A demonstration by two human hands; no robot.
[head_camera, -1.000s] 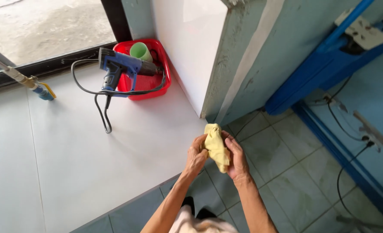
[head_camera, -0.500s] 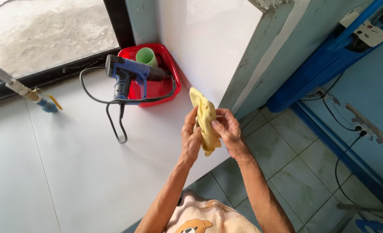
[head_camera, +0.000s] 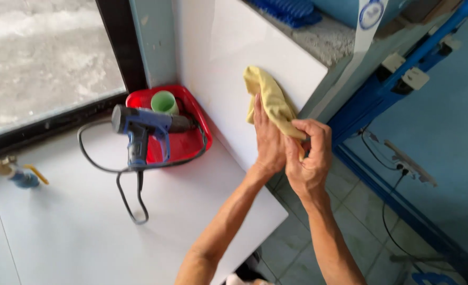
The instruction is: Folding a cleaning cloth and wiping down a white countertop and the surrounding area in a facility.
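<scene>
Both hands close together, left hand [head_camera: 268, 140] flat and right hand [head_camera: 310, 153] pinching the yellow cloth [head_camera: 269, 100] against the white panel [head_camera: 228, 68]. Best kept pressed flat, clear of the heat gun [head_camera: 139, 129].

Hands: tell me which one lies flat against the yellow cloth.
The left hand: its open palm presses the yellow cloth against the white panel. The right hand is curled instead, pinching the cloth's lower end.
</scene>
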